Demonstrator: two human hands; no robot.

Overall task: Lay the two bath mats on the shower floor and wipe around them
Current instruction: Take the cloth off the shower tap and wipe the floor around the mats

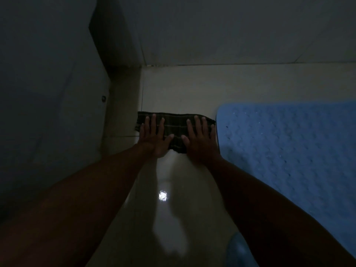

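— What is going on down on the shower floor [173, 87]?

— A person presses a dark striped cloth [176, 130] flat against the pale tiles, in dim light. The left hand [154, 138] and right hand [200, 140] lie side by side on it, palms down, fingers spread, gripping nothing.

— And the mats?

— One blue bath mat [289, 149] lies flat to the right, its bumpy surface up; the cloth's right end sits just beside its left edge. A second blue patch [238, 251] shows at the bottom between the forearms; whether it is the other mat, I cannot tell.

— Anything else?

— A bright reflection [162, 195] glints on the glossy floor between the arms. The cloth's left end reaches the wall corner [123, 105].
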